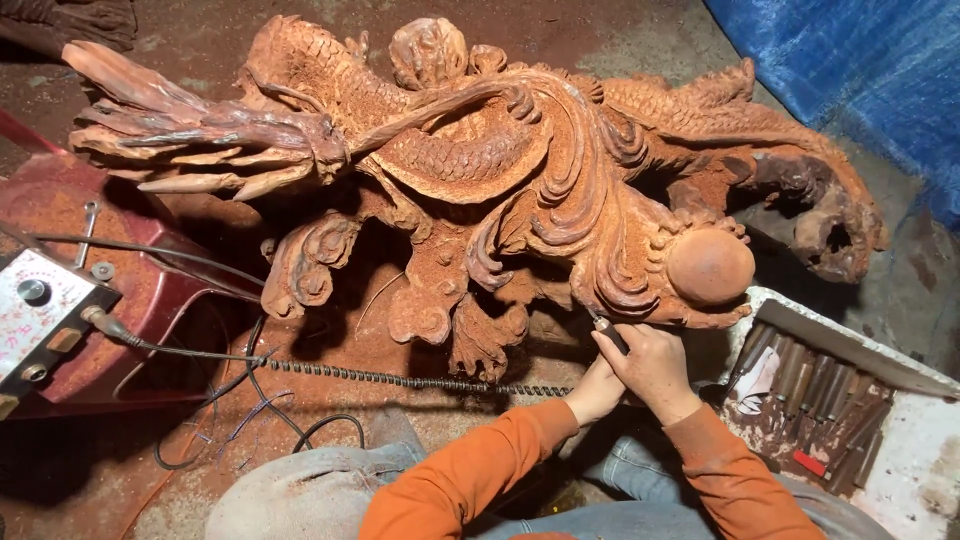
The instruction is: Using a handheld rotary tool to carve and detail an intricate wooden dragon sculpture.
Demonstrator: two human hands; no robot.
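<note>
A large reddish-brown wood carving (pixel 480 170) of a scaly dragon with swirls and a round ball (pixel 710 265) fills the upper half of the view. My right hand (pixel 655 365) grips a dark rotary carving handpiece (pixel 607 332), its tip against the carving's lower edge, left of the ball. My left hand (pixel 595 390) presses against the right hand from the left, steadying it. A coiled flexible shaft (pixel 400 378) runs left from under my hands. Both my sleeves are orange.
A dusty metal control box (pixel 40 320) with knobs sits at the left on a dark red surface (pixel 150 290), cables trailing from it. A white tray (pixel 900 440) of several carving bits lies at the right. Blue tarp (pixel 870 70) hangs at top right. Sawdust covers the floor.
</note>
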